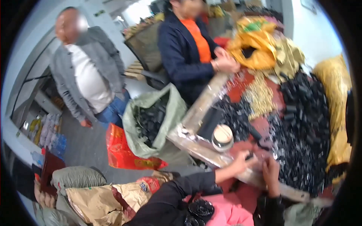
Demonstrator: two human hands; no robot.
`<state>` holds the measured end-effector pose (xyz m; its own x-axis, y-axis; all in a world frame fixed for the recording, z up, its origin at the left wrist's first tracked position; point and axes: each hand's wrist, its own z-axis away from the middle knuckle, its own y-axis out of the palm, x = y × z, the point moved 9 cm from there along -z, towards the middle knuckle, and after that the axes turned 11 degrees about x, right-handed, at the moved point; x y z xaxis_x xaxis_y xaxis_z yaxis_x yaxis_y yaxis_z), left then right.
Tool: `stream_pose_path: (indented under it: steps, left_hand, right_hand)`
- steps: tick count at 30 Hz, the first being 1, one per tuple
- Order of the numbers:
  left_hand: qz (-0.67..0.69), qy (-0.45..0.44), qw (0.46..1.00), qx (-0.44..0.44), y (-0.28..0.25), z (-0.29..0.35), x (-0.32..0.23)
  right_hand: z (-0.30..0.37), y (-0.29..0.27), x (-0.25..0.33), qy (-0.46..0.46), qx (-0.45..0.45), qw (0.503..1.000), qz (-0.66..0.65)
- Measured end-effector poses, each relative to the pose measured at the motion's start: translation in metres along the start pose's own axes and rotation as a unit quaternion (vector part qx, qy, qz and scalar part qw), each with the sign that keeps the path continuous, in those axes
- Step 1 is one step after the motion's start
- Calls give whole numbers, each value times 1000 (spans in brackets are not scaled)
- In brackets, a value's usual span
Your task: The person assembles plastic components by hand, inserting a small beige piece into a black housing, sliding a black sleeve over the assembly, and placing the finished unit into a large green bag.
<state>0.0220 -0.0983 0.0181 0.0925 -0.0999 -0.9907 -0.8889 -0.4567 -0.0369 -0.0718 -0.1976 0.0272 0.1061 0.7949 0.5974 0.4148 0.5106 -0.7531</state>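
Note:
My left hand point(241, 165) is over the wooden rim point(203, 149) of a red-topped table, its fingers closed on a small black cylinder-like piece point(249, 156). Close by on the right, my right hand point(270, 174) is raised with its fingers drawn together. Whatever it holds, if anything, is too blurred to make out. Past my hands lies a wide heap of small black tube-like pieces point(301, 124). A round cream-topped container point(223, 136) stands on the table beyond my left hand.
Small pale pieces point(260, 96) lie amid the black ones. A co-worker point(188, 52) sits across the corner, hands at the table; another person point(88, 67) stands at left. An open green sack point(154, 120) of black pieces and a red bag point(126, 150) adjoin the table. Yellow sacks point(337, 109) line its far side.

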Motion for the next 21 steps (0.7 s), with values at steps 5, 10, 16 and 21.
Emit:
stream_pose_path:
  steps: [5,10,16,21]
  left_hand:
    - [240,-163,955,-55,-19,-9,10]
    - [431,-245,869,-1,2,-6,41]
    - [466,-264,844,15,17,-3,37]
    - [441,-252,861,39,16,2,30]
  right_hand:
    - [-26,-1,-17,24,-9,955,295]
    - [-30,-24,14,14,0,1000,11]
    - [-24,-19,63,-96,4,990,-103]
    - [-19,-18,67,-88,-23,993,-75]
